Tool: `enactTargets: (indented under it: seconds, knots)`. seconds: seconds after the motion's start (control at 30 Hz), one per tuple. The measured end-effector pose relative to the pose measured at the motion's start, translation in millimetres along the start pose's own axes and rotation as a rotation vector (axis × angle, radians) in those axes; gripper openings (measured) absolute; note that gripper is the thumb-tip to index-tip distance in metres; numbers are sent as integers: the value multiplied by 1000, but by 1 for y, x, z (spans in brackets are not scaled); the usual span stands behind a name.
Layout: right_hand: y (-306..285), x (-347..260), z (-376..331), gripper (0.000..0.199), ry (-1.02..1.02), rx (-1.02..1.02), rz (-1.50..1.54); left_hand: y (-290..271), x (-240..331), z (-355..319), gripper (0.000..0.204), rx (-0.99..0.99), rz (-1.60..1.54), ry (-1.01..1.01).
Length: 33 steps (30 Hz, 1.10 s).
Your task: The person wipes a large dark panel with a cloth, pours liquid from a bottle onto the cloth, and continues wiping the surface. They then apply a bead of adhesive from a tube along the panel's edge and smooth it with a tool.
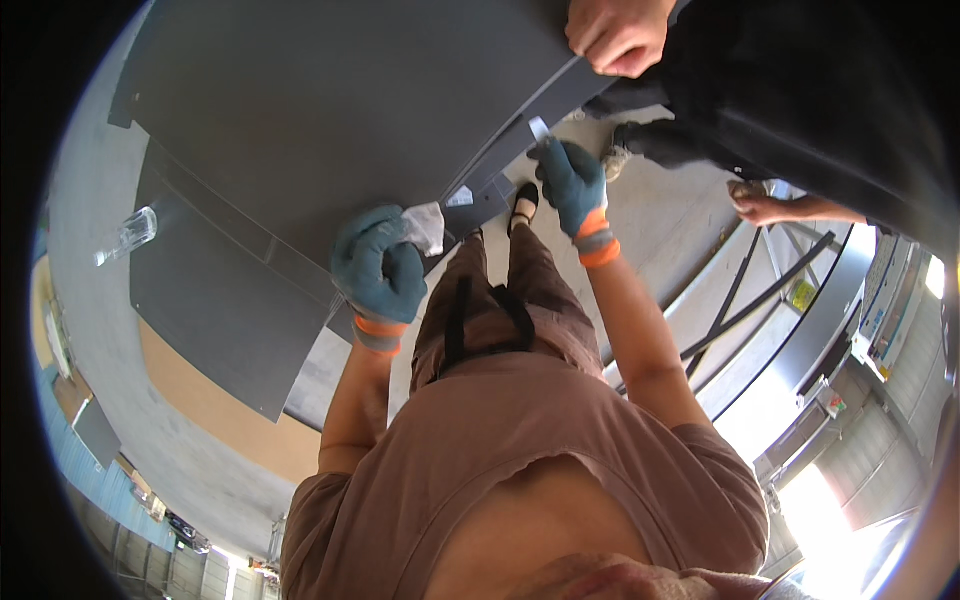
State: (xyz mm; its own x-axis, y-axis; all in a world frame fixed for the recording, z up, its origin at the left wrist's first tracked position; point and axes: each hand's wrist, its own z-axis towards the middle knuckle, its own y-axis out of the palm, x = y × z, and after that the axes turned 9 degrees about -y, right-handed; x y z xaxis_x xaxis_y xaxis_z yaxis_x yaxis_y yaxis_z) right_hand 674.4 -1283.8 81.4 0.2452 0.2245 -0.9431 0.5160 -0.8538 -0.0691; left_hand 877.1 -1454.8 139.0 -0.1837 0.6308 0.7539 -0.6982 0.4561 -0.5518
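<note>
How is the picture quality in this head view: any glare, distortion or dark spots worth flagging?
Head view: strong fisheye bending, with black corners around the round picture; blown-out daylight glare at the lower right washes out detail there; the grey panel is evenly lit and the gloved left hand and right hand are sharp; the co-worker's dark clothing at upper right loses detail in shadow.

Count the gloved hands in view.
2. The left hand in a teal glove grips the grey panel edge with a white rag. The right hand, also gloved, pinches a small strip at the panel's edge. The other hands are bare.
</note>
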Motion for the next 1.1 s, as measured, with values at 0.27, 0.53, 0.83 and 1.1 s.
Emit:
enactTargets:
  seconds: [0.27,0.53,0.83,1.1]
  knots:
    - [7,-16,-16,23,-278,-31,-98,-7,12,9,14,45,54,-59]
    - [-1,-39,-24,37,-229,-65,-242,-3,17,12,15,66,48,-45]
    - [-3,-74,-29,37,-387,-99,-399,-1,11,7,12,101,27,-50]
    - [8,-49,-38,36,-356,-149,-452,-1,11,8,13,82,17,-42]
